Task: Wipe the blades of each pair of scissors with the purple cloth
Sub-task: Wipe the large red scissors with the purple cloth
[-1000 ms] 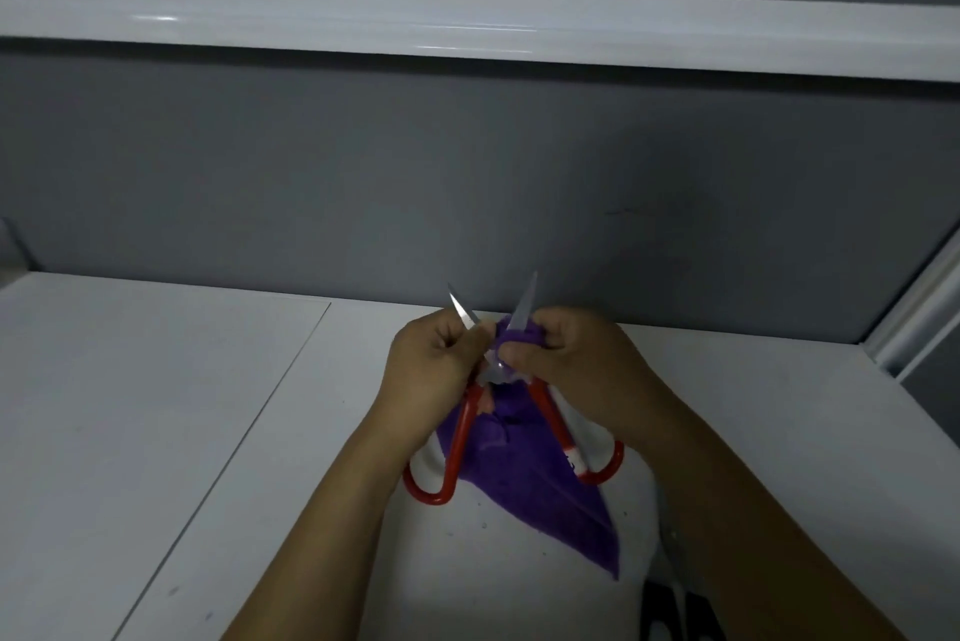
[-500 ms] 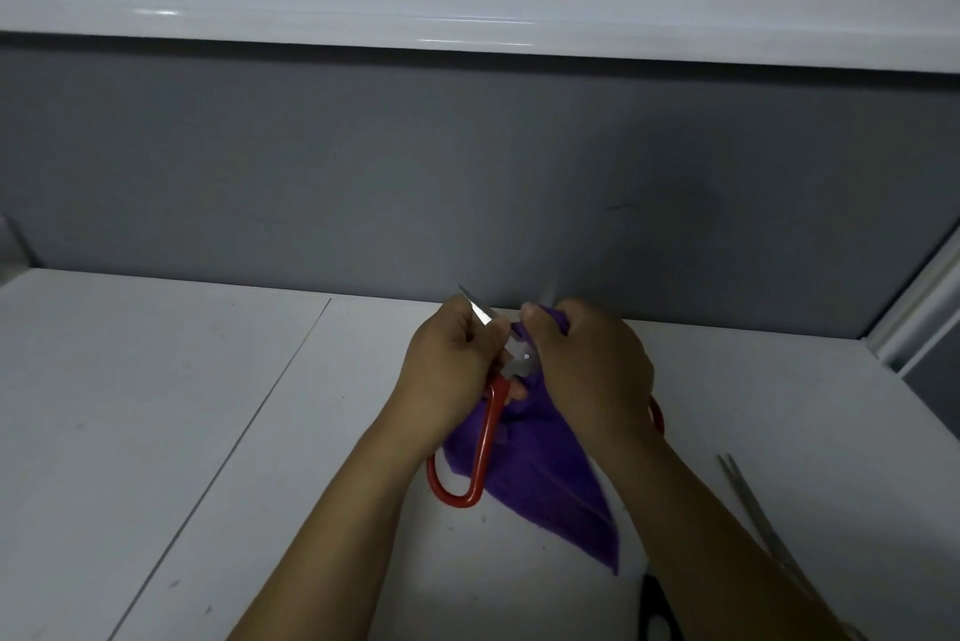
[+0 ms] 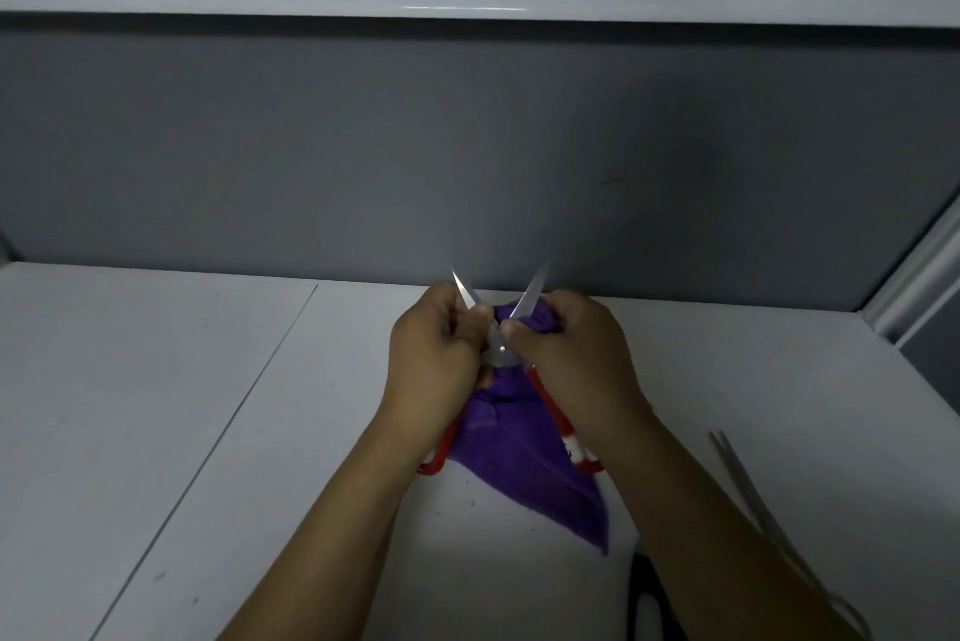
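Red-handled scissors point(image 3: 500, 352) are held up over the white table, blades spread in a V and pointing away from me. My left hand point(image 3: 434, 354) grips the left blade near the pivot. My right hand point(image 3: 569, 354) pinches the purple cloth point(image 3: 524, 458) against the base of the right blade. The cloth hangs down between my wrists to a point. The red handle loops show below both hands, partly hidden by the cloth and my wrists.
A second pair of scissors with long silver blades point(image 3: 748, 489) lies on the table point(image 3: 156, 406) at the right, beside my right forearm. A black handle point(image 3: 647, 604) shows at the bottom edge. A grey wall with a white rail stands behind.
My right hand with the cloth slid up the right blade to its tip, then back down to its base. The right blade tip shows again. The handles have spread wider.
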